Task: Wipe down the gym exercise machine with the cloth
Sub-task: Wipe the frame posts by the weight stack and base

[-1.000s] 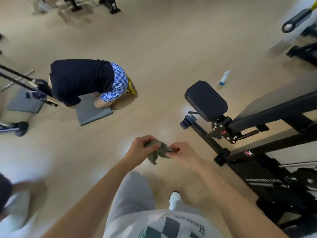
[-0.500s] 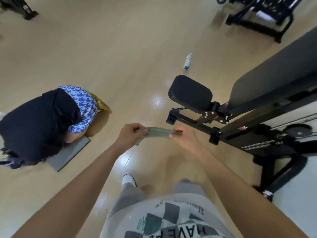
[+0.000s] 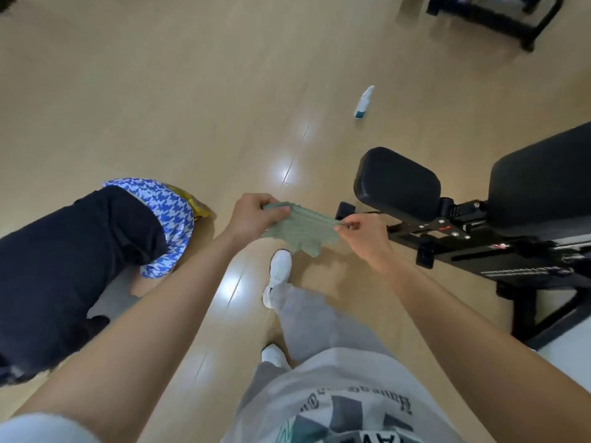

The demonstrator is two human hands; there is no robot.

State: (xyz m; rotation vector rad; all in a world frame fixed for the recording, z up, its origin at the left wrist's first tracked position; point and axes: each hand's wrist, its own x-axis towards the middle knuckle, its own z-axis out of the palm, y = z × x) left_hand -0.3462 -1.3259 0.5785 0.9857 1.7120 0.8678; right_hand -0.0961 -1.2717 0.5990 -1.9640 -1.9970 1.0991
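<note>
Both my hands pinch the ribbed green cloth (image 3: 300, 231), left hand (image 3: 256, 215) and right hand (image 3: 364, 238) at opposite edges. A second ago it was crumpled; now it is stretched flat, so I think wiping can begin. The black padded gym machine (image 3: 396, 183) stands untouched just right of my grip. Beyond my grip is a small white spray bottle (image 3: 364, 102); I cannot tell its contents.

left: crouching person (image 3: 80, 251) | right: machine pad (image 3: 396, 183) | ahead: open floor (image 3: 224, 107), spray bottle (image 3: 363, 103) beyond

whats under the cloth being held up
The cloth hangs stretched between the left hand and right hand, above wooden floor, with a white shoe just below its lower edge. The floor patch directly behind it is covered.
</note>
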